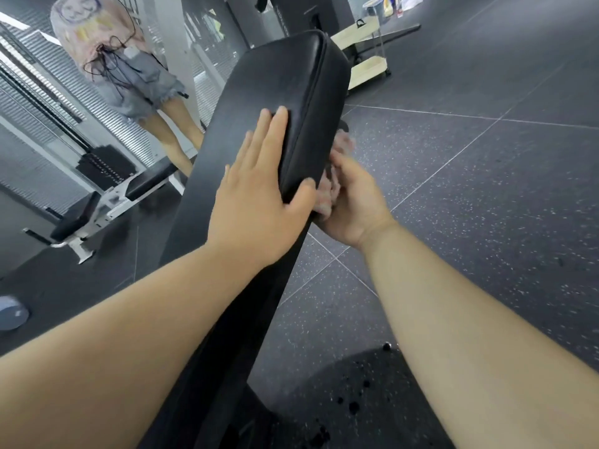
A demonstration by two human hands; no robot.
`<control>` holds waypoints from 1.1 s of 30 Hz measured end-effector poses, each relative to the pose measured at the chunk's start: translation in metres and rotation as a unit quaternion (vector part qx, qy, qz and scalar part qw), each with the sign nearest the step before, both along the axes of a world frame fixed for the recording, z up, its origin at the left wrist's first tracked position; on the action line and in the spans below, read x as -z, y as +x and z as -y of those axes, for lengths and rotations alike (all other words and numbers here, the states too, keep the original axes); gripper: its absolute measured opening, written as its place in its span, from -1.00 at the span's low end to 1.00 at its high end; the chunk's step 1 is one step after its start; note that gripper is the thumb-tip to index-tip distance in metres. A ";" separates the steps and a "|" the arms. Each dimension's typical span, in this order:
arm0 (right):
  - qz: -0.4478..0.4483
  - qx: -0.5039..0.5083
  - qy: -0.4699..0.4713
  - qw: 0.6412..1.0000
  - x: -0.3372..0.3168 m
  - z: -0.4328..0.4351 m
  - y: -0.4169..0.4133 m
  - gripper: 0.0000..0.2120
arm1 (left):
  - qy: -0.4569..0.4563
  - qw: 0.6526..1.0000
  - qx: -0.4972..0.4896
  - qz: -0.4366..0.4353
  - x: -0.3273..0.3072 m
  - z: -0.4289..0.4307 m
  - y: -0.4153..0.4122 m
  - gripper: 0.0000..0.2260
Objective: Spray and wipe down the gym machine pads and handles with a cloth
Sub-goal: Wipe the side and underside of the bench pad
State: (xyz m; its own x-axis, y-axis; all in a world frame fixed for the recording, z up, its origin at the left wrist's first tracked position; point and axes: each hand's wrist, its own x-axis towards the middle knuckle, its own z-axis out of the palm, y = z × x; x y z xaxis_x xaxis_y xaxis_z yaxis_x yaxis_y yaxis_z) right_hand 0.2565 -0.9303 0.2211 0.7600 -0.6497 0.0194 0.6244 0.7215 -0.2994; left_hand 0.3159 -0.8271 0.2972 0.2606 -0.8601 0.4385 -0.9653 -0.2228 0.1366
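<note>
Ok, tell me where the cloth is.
Head view, centre: the cloth is bunched in the right hand against the right edge of the black pad, near the left hand.

Dark speckled floor tiles [486,189], mirrored wall [39,92], perhaps a cart [369,64] beyond.

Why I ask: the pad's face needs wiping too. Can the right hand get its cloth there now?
Probably yes: the right hand holds the cloth at the side edge of the pad, and the face beyond the left hand lies bare.
</note>
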 end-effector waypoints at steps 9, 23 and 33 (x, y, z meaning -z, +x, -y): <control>0.074 -0.024 0.072 0.994 0.011 0.035 -0.005 -0.58 | -0.032 0.999 0.017 0.002 0.015 -0.008 0.013 -0.31; -0.031 -0.030 -0.027 0.999 0.027 -0.025 0.017 -0.70 | -0.055 0.998 0.016 -0.009 0.019 -0.008 0.011 -0.31; -0.073 0.023 -0.012 0.997 0.012 -0.027 -0.001 -0.93 | -0.005 0.999 0.029 -0.025 0.036 -0.052 0.027 -0.36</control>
State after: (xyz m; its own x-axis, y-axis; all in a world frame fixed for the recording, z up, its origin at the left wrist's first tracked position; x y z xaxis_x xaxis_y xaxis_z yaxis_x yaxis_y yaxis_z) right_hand 0.2551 -0.9031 0.2090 0.7253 -0.6845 -0.0733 0.6047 0.6844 -0.4073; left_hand 0.3429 -0.7752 0.2617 0.2317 -0.8699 0.4354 -0.9685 -0.1641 0.1875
